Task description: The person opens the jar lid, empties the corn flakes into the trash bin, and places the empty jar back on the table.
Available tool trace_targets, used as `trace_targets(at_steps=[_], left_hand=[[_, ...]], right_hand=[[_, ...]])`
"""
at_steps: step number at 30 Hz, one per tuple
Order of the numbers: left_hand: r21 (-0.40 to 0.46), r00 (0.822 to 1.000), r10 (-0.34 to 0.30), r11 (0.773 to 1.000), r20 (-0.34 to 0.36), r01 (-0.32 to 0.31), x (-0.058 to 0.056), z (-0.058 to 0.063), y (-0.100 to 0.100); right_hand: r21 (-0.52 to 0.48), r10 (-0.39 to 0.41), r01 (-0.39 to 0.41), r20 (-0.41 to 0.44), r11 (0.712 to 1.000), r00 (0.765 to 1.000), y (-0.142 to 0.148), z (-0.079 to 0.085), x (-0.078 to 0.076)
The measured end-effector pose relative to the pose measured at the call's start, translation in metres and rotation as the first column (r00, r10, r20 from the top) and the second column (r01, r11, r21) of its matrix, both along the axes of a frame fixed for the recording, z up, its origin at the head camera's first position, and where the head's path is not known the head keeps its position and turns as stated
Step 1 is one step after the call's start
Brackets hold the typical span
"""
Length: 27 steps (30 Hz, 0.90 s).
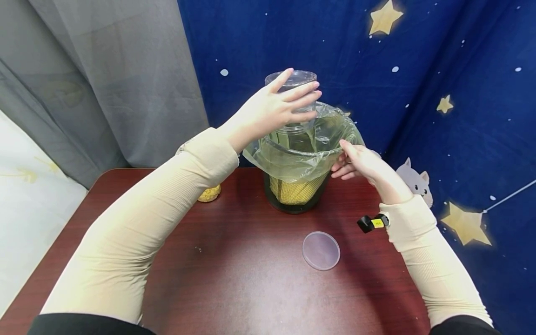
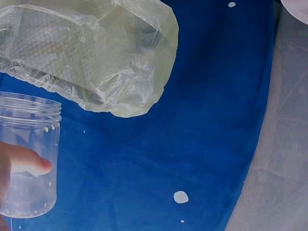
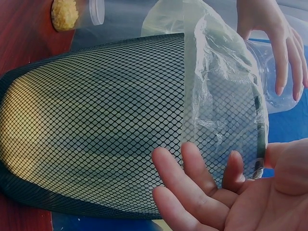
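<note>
The left hand (image 1: pixel 278 108) is holding a clear jar (image 2: pixel 30 132), its fingers spreading across one side while the thumb is pressing the other. The jar is tipping mouth-down above the opening of a mesh bin (image 1: pixel 296 191), with small bits clinging inside its wall. The right hand (image 1: pixel 363 163) is pinching the bin's rim through a pale translucent liner (image 1: pixel 299 168), thumb hooking over the edge and fingers resting outside. The bin is standing on the table (image 1: pixel 234 274); a round lid (image 1: pixel 321 251) is lying nearby, and a container of yellow pieces (image 3: pixel 65 14) is sitting left of the bin.
</note>
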<state>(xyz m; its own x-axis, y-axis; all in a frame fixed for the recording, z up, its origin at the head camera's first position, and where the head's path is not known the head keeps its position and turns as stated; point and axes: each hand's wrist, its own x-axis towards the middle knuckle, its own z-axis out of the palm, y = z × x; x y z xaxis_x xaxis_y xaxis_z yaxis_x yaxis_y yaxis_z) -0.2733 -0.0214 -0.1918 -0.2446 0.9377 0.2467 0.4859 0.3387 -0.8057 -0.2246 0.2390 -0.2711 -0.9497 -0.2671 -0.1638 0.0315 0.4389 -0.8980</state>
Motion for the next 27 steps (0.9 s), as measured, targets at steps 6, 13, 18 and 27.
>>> trace_targets(at_steps=[6, 13, 18, 27], left_hand=[[0.039, 0.999, 0.045, 0.998, 0.022, -0.045, 0.001, -0.001, 0.000], [0.085, 0.995, 0.093, 0.992, 0.041, -0.097, 0.002, 0.000, -0.007], [0.123, 0.992, 0.104, 0.986, 0.067, -0.111, 0.002, 0.001, -0.010], [0.221, 0.973, 0.126, 0.961, 0.192, -0.168, 0.000, 0.000, -0.012]], right_hand=[[-0.002, 0.002, -0.002, -0.001, 1.000, 1.000, 0.000, -0.001, 0.000], [0.005, 0.005, -0.005, -0.004, 1.000, 1.000, -0.001, 0.000, -0.002], [0.008, 0.007, -0.007, -0.001, 1.000, 1.000, 0.000, 0.000, -0.002], [0.003, 0.008, -0.008, 0.003, 1.000, 1.000, 0.000, -0.001, -0.002]])
